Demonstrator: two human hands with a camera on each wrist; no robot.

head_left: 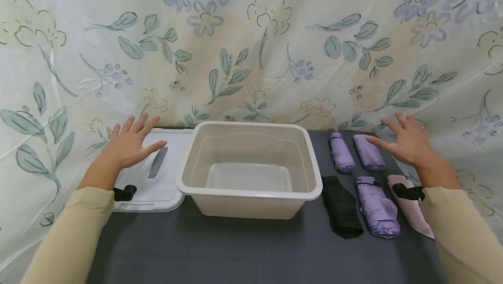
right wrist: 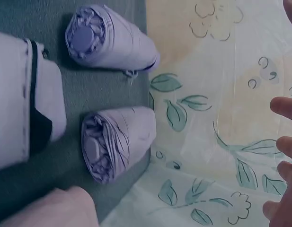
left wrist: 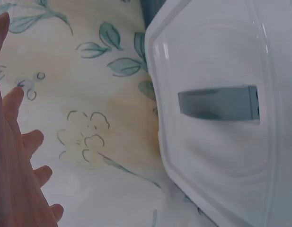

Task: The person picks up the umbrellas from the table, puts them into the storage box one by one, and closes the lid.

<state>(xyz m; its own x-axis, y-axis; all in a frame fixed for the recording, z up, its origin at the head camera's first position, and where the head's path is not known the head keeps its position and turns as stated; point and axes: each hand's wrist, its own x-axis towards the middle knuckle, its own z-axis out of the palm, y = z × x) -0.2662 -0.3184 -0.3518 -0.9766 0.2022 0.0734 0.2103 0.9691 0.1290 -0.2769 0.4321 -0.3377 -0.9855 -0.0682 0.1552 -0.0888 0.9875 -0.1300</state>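
My left hand (head_left: 131, 142) is raised with fingers spread over a white lid (head_left: 145, 196) that has a grey strip (left wrist: 219, 103) set in it. It holds nothing. My right hand (head_left: 408, 140), also spread and holding nothing, hovers at the right, above several folded umbrellas. Two purple umbrellas (head_left: 342, 152) (right wrist: 119, 142) lie at the back. In front of them are a black umbrella (head_left: 341, 207), a larger purple umbrella (head_left: 378, 207) and a pink umbrella (head_left: 412, 214), partly hidden by my right wrist. Between my hands stands a beige plastic tub (head_left: 251, 205), with nothing inside.
Dark grey cloth (head_left: 251, 249) covers the table. A floral curtain (head_left: 235, 57) hangs behind it and along both sides, close to the lid and the back umbrellas. The tub's left rim overlaps the lid's edge.
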